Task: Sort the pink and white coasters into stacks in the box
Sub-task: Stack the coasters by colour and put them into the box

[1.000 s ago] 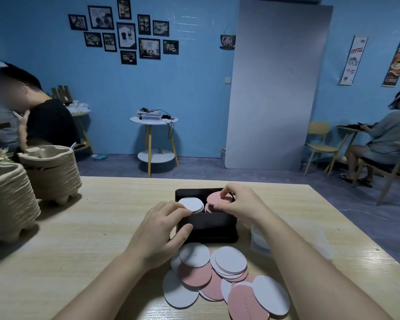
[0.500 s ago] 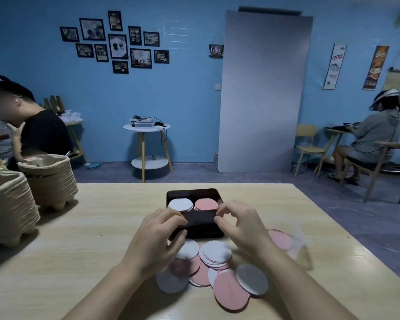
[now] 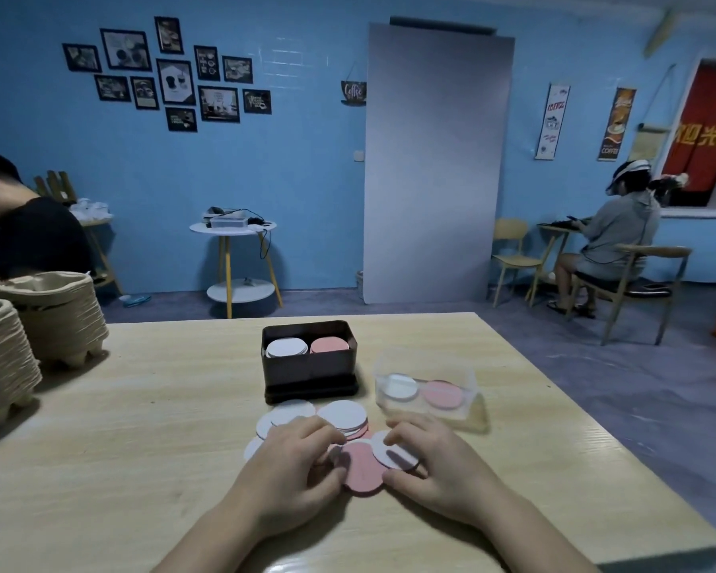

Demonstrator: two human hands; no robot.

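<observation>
A dark box stands mid-table with a white coaster stack on its left side and a pink coaster stack on its right. In front of it lies a loose pile of pink and white coasters. My left hand sits on the pile's left part, its fingers and thumb curled round a pink coaster. My right hand is on the pile's right part, fingertips on a white coaster with the thumb below its edge. A large pink coaster lies between my thumbs.
A clear plastic tub right of the dark box holds one white and one pink coaster. Stacks of paper-pulp trays fill the table's left edge. The table's right edge is close. Two people sit in the room behind.
My right hand left the pink stack in the box and came back to the loose pile. My left hand slid off the box's front wall onto the pile.
</observation>
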